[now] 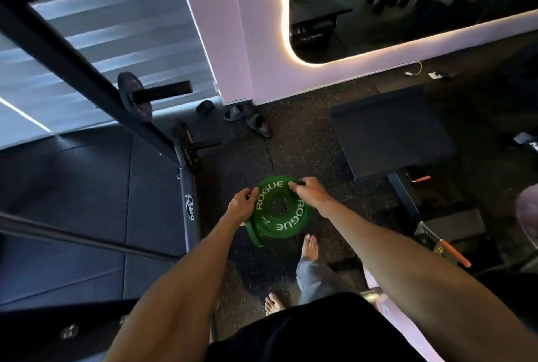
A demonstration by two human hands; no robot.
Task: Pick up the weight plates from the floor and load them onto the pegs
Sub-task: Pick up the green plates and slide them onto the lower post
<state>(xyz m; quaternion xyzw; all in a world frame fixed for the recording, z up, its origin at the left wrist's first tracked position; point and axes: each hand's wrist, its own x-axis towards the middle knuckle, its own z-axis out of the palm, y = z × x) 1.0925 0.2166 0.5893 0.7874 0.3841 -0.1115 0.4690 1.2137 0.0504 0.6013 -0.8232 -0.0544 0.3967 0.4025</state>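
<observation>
Clamping opposite rims of two stacked green Rogue plates (276, 223), left grip (241, 203) and right grip (310, 191) hold something stiff, probably heavy.

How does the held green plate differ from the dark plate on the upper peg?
The green plate has white ROGUE lettering; the dark plate looks black. The green plate faces up, gripped by the left hand and right hand; the dark plate stands upright on its peg. Both are round.

Weight plates (276, 210): green, white ROGUE lettering. Floor (305, 152): black rubber, pale speckle pattern. Window blind (116, 12), far left: horizontal grey-and-white bands. Bench pad (390, 128), right: plain black. Tool handle (454, 252), near right: orange
</observation>
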